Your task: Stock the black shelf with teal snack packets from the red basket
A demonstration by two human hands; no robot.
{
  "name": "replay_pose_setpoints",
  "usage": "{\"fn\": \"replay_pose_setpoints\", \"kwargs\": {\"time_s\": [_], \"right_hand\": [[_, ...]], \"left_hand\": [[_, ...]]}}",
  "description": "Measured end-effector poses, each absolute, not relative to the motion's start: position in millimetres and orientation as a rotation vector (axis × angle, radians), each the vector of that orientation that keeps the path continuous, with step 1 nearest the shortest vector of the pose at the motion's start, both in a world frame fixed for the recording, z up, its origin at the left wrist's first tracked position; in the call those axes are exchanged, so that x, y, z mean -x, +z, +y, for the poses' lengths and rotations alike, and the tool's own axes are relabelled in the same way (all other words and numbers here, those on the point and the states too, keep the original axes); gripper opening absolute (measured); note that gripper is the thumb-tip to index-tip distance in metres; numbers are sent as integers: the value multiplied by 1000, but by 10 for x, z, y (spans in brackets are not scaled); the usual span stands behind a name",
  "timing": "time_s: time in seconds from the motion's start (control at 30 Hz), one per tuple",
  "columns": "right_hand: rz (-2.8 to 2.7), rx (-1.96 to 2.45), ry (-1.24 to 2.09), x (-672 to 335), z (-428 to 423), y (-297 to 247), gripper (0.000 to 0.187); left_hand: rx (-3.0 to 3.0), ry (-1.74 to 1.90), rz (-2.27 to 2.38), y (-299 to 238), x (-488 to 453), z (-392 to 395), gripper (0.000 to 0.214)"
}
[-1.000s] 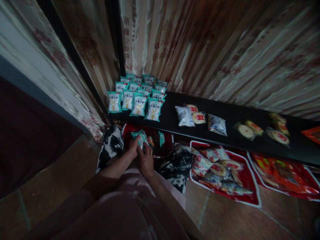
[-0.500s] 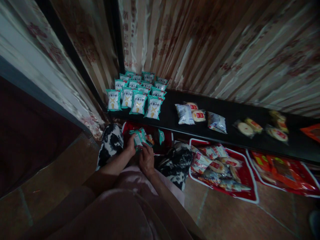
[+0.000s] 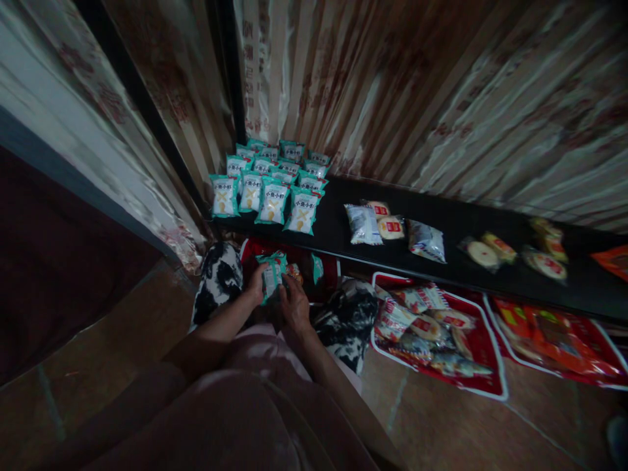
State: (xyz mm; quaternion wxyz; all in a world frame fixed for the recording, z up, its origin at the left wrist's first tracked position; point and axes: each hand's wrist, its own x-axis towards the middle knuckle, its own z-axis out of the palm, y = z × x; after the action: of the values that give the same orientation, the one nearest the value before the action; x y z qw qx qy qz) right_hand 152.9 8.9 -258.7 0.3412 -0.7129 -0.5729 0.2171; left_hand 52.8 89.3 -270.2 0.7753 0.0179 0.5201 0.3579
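Note:
Between my knees, my left hand (image 3: pixel 256 285) grips a teal and white snack bag (image 3: pixel 273 275) by its left side. My right hand (image 3: pixel 294 301) is at the bag's lower right edge, its fingers apart; whether they touch the bag is hard to tell. Beneath both hands sits a red basket (image 3: pixel 328 288) holding another teal bag (image 3: pixel 317 267) and a small orange-brown packet (image 3: pixel 295 272). On the black shelf (image 3: pixel 333 209) ahead, several matching teal and white snack bags (image 3: pixel 272 200) stand in rows at the left end.
Farther right on the shelf lie silvery packets (image 3: pixel 363 224), round wrapped cakes (image 3: pixel 391 227) and an orange package (image 3: pixel 613 260). Below stand a white-rimmed red basket of packets (image 3: pixel 498 366) and another with orange packages (image 3: pixel 564 337). A printed curtain (image 3: pixel 392 98) hangs behind; a dark post (image 3: pixel 230 72) rises at left.
My right hand has shifted slightly right and its fingers have come away from the bag's front. The bag has turned more upright in my left hand.

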Motion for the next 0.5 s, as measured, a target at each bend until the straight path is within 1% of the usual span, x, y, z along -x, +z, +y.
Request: {"fn": "replay_pose_setpoints", "kwargs": {"time_s": [0.33,0.5], "right_hand": [[-1447,1849,564,-1589,51,-2699,43],[-1478,1840,548,-1595,16,-2752,55]], "left_hand": [[-32,752,1069,-2646,-585,924,27],[-28,745,1101,-2636,-612,981,28]]}}
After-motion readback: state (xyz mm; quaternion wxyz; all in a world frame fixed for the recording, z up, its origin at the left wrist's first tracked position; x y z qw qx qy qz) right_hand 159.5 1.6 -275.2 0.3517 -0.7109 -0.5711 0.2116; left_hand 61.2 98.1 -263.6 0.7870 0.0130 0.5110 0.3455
